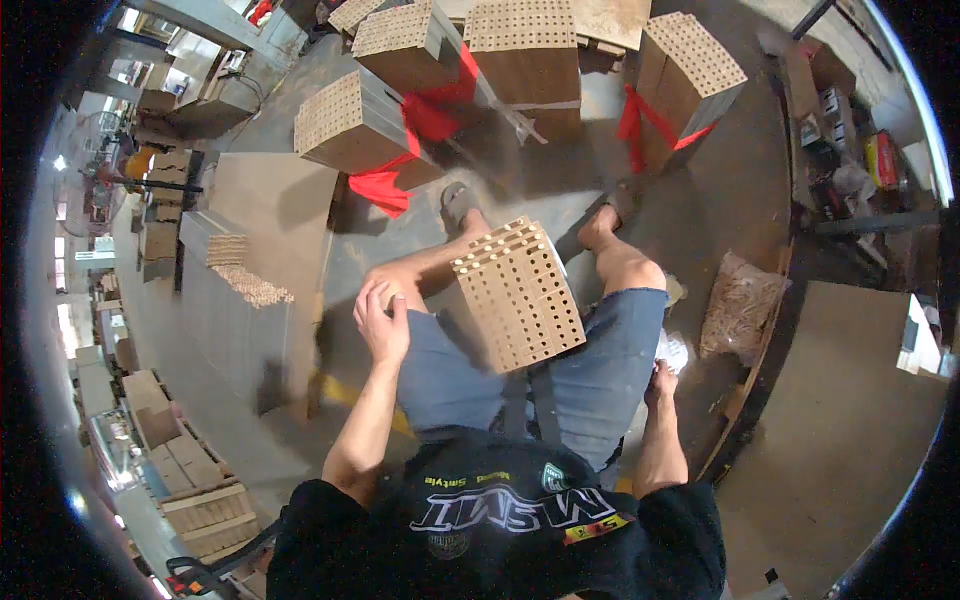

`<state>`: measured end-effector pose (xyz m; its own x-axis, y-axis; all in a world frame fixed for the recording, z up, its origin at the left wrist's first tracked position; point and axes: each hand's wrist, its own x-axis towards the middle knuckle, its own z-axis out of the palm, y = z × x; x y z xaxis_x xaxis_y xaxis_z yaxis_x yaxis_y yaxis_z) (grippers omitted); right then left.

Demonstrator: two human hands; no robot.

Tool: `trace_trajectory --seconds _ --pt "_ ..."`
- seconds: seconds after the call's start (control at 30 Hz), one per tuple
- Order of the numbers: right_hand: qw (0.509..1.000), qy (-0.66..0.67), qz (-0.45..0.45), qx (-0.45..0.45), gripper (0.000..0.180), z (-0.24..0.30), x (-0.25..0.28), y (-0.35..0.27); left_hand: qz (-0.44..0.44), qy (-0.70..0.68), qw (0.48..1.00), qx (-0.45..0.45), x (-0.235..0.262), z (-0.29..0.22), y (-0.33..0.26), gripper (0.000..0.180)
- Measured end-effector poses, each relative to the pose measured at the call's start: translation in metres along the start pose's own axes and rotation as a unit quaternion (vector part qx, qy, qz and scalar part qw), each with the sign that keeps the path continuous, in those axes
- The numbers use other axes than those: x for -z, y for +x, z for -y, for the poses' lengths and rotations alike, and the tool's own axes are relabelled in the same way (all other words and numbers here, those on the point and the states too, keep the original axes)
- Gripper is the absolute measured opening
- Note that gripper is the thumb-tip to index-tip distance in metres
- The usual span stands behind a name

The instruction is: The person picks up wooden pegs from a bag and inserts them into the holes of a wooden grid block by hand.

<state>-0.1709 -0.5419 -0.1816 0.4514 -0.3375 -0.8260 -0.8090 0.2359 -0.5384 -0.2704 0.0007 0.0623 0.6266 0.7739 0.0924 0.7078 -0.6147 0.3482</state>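
Note:
A stack of wooden pieces drilled with rows of holes (525,305) stands between my thighs, and pale dowels (500,247) stick out of its far rows. Resting on my left knee, my left hand (382,320) has its fingers apart and holds nothing. Beside my right thigh, my right hand (663,378) is closed at the edge of a crumpled clear plastic item (672,352). Its fingers are partly hidden, and I cannot tell the item's exact kind. Farther right lies a clear bag full of small wooden dowels (740,308).
Several drilled wooden stacks (522,60) stand ahead, some tied with red cloth strips (432,115). On the left, a large board surface (245,330) carries a pile of small wooden pieces (250,275). A brown panel (840,400) lies right, below cluttered shelves (850,140).

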Motion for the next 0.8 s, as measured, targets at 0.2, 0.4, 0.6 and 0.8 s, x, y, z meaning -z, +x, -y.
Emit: trace_trajectory --seconds 0.2,0.4,0.6,0.8 --pt "0.985 0.085 0.098 0.111 0.020 0.138 -0.037 -0.181 0.124 -0.415 0.901 0.024 0.037 -0.058 -0.050 0.029" --pt "0.942 -0.098 0.275 0.163 0.023 0.167 -0.161 -0.340 0.410 -0.719 0.456 0.327 0.002 -0.164 -0.117 0.043" --pt "0.798 -0.312 0.233 0.460 0.020 0.108 -0.241 -0.360 0.385 -0.867 0.220 0.228 -0.070 -0.153 -0.091 0.043" --pt "0.764 -0.317 0.277 0.490 0.020 0.114 -0.273 -0.357 0.283 -0.853 0.263 0.349 -0.084 -0.153 -0.068 0.043"
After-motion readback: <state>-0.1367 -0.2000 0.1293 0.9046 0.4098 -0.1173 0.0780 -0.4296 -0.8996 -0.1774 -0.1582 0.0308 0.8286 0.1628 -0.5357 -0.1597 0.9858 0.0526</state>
